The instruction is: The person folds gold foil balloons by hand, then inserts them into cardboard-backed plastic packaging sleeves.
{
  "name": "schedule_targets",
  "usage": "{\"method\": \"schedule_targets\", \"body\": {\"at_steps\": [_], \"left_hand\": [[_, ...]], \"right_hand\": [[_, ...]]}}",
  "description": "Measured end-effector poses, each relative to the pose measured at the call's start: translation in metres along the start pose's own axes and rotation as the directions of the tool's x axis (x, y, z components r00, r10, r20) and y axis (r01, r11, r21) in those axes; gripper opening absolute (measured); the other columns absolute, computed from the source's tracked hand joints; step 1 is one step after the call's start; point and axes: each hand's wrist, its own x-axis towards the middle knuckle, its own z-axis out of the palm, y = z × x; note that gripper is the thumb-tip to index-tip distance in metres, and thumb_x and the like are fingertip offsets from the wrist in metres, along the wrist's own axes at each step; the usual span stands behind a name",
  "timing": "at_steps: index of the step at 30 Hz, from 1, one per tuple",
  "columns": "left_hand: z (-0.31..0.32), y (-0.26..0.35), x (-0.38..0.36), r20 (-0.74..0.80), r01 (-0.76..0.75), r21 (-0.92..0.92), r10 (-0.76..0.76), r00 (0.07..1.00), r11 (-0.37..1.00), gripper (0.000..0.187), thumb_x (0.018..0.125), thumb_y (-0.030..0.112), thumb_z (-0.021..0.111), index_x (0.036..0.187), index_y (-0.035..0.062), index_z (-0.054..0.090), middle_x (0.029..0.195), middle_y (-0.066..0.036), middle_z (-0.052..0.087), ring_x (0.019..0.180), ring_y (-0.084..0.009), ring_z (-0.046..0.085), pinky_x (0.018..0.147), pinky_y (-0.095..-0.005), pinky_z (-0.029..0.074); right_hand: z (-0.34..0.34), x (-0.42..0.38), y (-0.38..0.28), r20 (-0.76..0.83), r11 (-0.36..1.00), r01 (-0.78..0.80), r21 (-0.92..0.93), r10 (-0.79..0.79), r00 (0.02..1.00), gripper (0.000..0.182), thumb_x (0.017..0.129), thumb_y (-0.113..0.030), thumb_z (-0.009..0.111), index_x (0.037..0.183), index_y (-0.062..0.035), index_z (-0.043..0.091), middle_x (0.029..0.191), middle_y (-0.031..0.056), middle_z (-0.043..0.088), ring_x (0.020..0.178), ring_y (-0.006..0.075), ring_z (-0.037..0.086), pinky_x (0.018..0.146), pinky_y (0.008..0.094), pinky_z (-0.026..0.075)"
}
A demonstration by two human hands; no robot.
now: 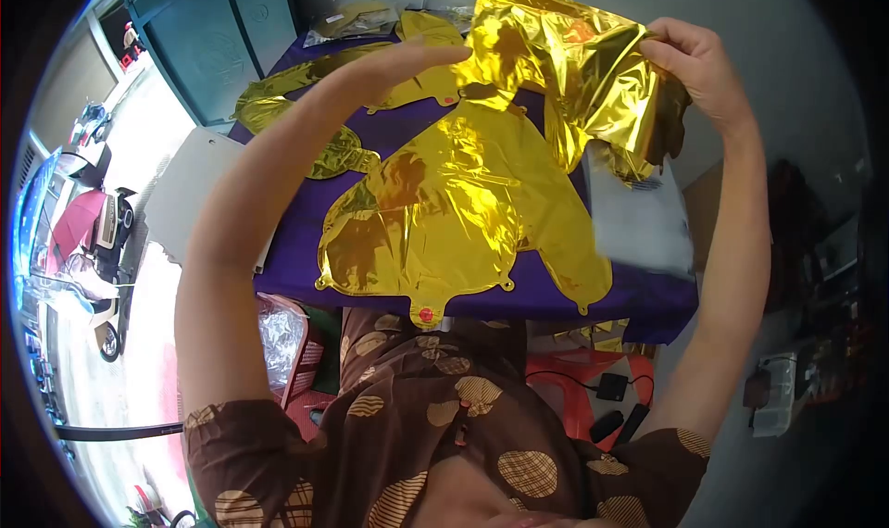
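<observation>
I hold a crumpled gold foil balloon [574, 65] up above a purple-covered table [639, 292]. My left hand [407, 60] grips its left side with flat fingers. My right hand [699, 60] pinches its upper right edge. Below it, a flat deflated gold foil balloon [435, 222] lies spread on the purple cloth, its red valve tab at the near edge. More flat gold balloon pieces [278, 97] lie farther back on the left of the table.
A white box [639, 218] sits at the table's right side. A teal cabinet [213, 37] stands at the back left. Under the table are a red plastic stool [574, 380] with black items and a bag of clear plastic [278, 333]. Scooters stand outside at left.
</observation>
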Motion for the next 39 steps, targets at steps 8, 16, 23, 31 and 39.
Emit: {"method": "schedule_targets", "body": {"at_steps": [8,16,23,31,39], "left_hand": [[0.076,-0.001,0.060,0.211,-0.402,-0.207,0.442,0.872,0.892,0.084,0.077,0.011,0.059,0.154,0.0011,0.025,0.155,-0.016,0.034,0.143,-0.0259,0.032,0.115,-0.0327,0.026],[0.144,0.015,0.088,0.371,-0.035,-0.595,0.313,0.874,0.803,0.028,0.085,0.009,0.062,0.112,0.0023,0.066,0.097,-0.004,0.065,0.096,-0.0135,0.060,0.084,-0.0286,0.045],[0.004,0.032,0.051,-0.156,-0.350,0.158,0.373,0.915,0.923,0.027,0.086,0.021,0.071,0.104,0.0004,0.071,0.092,-0.006,0.070,0.084,-0.0171,0.063,0.076,-0.0310,0.048],[-0.058,0.098,-0.160,-0.307,0.016,0.922,0.708,0.637,0.386,0.021,0.092,0.016,0.067,0.103,-0.0018,0.069,0.100,-0.010,0.072,0.101,-0.0206,0.067,0.087,-0.0335,0.052],[0.065,0.039,-0.229,0.205,-0.368,0.928,0.753,0.625,0.053,0.017,0.064,0.012,0.064,0.076,0.0043,0.056,0.081,-0.009,0.056,0.088,-0.0266,0.063,0.104,-0.0583,0.043]], "right_hand": [[-0.025,-0.035,-0.032,0.063,0.972,0.157,-0.172,-0.149,0.987,0.012,0.095,-0.014,0.064,0.091,-0.0023,0.067,0.074,-0.0070,0.055,0.070,0.0015,0.048,0.065,0.0196,0.039],[-0.061,-0.077,-0.048,0.029,0.982,0.118,-0.149,-0.115,0.993,0.012,0.095,-0.011,0.064,0.098,0.0004,0.068,0.083,-0.0039,0.062,0.076,0.0016,0.054,0.068,0.0192,0.043],[-0.047,-0.071,0.016,-0.113,0.988,-0.149,-0.043,0.144,0.983,0.010,0.093,-0.005,0.062,0.098,0.0027,0.066,0.085,-0.0036,0.062,0.076,0.0029,0.054,0.070,0.0202,0.045],[0.047,0.009,0.060,-0.352,0.776,0.132,-0.617,-0.422,0.835,0.010,0.086,-0.011,0.070,0.095,-0.0075,0.070,0.083,0.0059,0.060,0.075,0.0191,0.058,0.072,0.0317,0.046],[0.141,0.013,0.102,-0.420,0.793,0.175,-0.584,-0.480,0.770,0.006,0.085,-0.010,0.067,0.091,-0.0121,0.070,0.066,0.0085,0.062,0.066,0.0312,0.062,0.071,0.0405,0.046]]}}
